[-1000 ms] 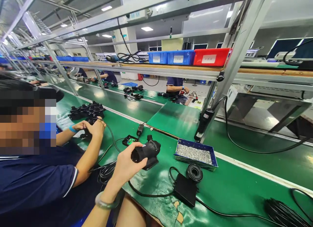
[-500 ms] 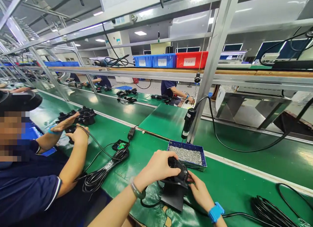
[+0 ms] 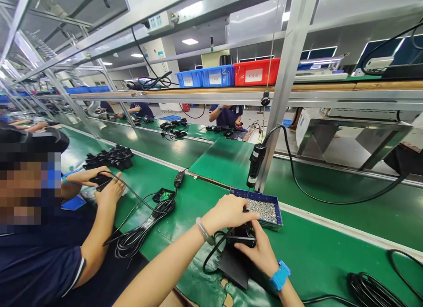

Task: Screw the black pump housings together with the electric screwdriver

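Bright, even light from ceiling panels (image 3: 189, 41) puts soft glare on the green belt (image 3: 330, 258), while wide-angle distortion bends the frame edges.

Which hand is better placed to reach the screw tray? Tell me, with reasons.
Left, probably. The left hand holds the black pump from above, fingertips beside the screw tray; the right hand grips the pump lower down.

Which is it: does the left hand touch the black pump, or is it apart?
Touching. The head view shows the left hand lying over the black pump, fingers curled on its top, no gap.
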Available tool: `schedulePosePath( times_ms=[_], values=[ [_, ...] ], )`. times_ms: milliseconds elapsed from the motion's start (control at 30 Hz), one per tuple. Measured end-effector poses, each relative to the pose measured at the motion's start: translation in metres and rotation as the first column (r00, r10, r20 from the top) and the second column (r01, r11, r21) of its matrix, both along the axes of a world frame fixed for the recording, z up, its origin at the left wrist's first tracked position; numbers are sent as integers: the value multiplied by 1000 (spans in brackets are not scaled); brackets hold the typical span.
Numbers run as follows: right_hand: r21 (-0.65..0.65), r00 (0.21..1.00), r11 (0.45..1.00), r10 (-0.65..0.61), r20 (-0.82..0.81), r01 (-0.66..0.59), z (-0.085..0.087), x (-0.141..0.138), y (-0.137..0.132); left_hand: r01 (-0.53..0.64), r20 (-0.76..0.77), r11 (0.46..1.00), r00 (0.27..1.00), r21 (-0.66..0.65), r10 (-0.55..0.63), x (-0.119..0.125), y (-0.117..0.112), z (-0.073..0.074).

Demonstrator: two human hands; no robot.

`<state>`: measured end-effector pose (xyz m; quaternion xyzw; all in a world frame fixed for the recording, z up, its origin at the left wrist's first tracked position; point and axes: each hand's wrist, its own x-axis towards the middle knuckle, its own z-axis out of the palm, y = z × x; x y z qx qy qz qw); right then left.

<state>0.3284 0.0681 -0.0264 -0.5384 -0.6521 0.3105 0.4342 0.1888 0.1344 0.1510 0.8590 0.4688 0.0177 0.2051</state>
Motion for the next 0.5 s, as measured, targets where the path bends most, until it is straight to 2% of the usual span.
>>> schedulePosePath(
  times_ms=[67,100,133,233,333,400,433,500],
  values=[
    [4,1000,1000,-9,3,9,-3,6,2,-47,227,992,971,-119,73,-16,8,-20],
    [9,1000,1000,-10,7,10,-3,9,2,-72,336,978,932,-197,137,-26,11,-33],
    [14,1000,1000,-9,14,9,-3,12,1,-97,384,962,903,-255,193,-34,11,-48],
    [26,999,1000,-2,41,1,-3,17,3,-179,367,934,884,-309,291,-51,-6,-98],
    [51,997,999,15,71,-19,-12,22,5,-269,346,905,857,-330,381,-46,-47,-140],
    [96,992,995,9,129,-22,-23,26,7,-335,350,892,832,-303,432,-38,-71,-155],
    [131,985,991,-11,170,-12,-29,29,9,-362,349,891,826,-275,443,-37,-75,-158],
    [148,952,985,-132,275,93,-37,30,18,-417,379,895,811,-159,445,-49,-66,-150]
  ],
)
